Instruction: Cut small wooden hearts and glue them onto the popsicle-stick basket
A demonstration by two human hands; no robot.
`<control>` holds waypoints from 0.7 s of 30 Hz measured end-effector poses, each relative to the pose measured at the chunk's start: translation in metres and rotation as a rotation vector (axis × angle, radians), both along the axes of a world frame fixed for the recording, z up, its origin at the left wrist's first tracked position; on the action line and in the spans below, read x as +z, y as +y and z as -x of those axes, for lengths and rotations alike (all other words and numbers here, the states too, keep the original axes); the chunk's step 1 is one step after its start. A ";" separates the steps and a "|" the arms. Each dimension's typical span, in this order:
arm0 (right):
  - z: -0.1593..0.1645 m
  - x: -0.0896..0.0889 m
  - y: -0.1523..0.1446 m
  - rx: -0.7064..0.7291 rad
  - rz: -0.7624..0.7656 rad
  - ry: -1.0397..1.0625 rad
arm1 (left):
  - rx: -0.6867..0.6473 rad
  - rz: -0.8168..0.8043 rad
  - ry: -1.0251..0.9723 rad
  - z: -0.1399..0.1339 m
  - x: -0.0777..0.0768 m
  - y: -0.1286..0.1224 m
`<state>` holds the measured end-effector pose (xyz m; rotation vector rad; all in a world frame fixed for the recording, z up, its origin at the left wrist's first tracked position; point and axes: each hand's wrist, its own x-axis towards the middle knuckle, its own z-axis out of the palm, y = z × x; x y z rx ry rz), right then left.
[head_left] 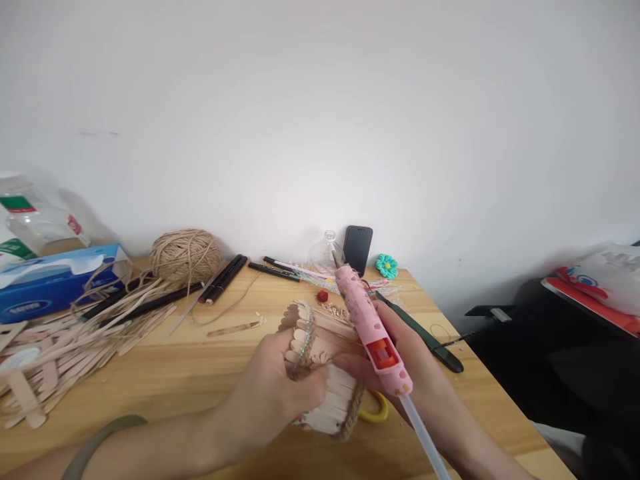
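Note:
My left hand [280, 383] is closed on the left side of a small craft-stick model [337, 403], its thumb pressed on the front. Rounded stick ends show along the model's upper part, with a glittery cord across them and twine along its lower right edge. My right hand [395, 360] holds a pink hot glue gun [367, 317], tip pointing up and away. A translucent glue stick [425, 437] sticks out of its rear end. The right fingertips also reach the model; what lies between the fingertips of both hands is too small to make out.
Loose craft sticks [75, 360], a blue tissue box [55, 283] and a twine ball [186, 255] lie at the left. Behind the model are black markers [226, 279], a phone [358, 248] and a teal flower [387, 265]. A dark green tool [425, 337] and yellow handle [377, 408] are at right.

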<state>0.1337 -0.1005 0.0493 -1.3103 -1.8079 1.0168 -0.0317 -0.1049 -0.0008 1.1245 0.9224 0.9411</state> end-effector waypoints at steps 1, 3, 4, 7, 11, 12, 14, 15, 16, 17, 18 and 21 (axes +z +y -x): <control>0.000 0.000 0.000 0.004 0.000 -0.001 | -0.002 -0.006 0.000 0.000 -0.001 0.000; 0.000 0.000 0.001 0.012 0.000 -0.001 | -0.005 -0.017 0.000 0.001 -0.001 0.000; -0.001 0.000 0.001 0.015 -0.006 -0.004 | -0.008 -0.023 0.001 0.001 -0.001 0.000; -0.001 -0.001 0.001 0.008 -0.043 -0.024 | -0.020 -0.041 0.009 0.001 -0.001 0.000; 0.000 -0.001 -0.001 -0.018 -0.075 -0.025 | -0.047 -0.046 0.002 0.001 -0.002 -0.001; 0.000 -0.001 -0.001 -0.020 -0.077 -0.021 | -0.052 -0.047 0.001 0.001 -0.002 -0.001; 0.001 -0.001 -0.002 -0.015 -0.077 -0.014 | -0.057 -0.049 0.004 0.001 -0.002 -0.001; 0.001 -0.002 -0.002 -0.009 -0.075 -0.013 | -0.057 -0.051 0.010 0.001 -0.002 -0.001; 0.001 -0.003 -0.002 -0.003 -0.072 -0.014 | -0.056 -0.053 0.019 0.001 -0.002 -0.001; 0.001 -0.004 -0.002 0.002 -0.070 -0.017 | -0.054 -0.054 0.030 0.001 -0.001 -0.001; 0.000 -0.004 -0.001 0.004 -0.071 -0.021 | -0.051 -0.054 0.040 0.001 0.000 -0.001; -0.001 -0.007 -0.001 0.003 -0.079 -0.033 | -0.037 -0.047 0.051 0.001 0.002 -0.002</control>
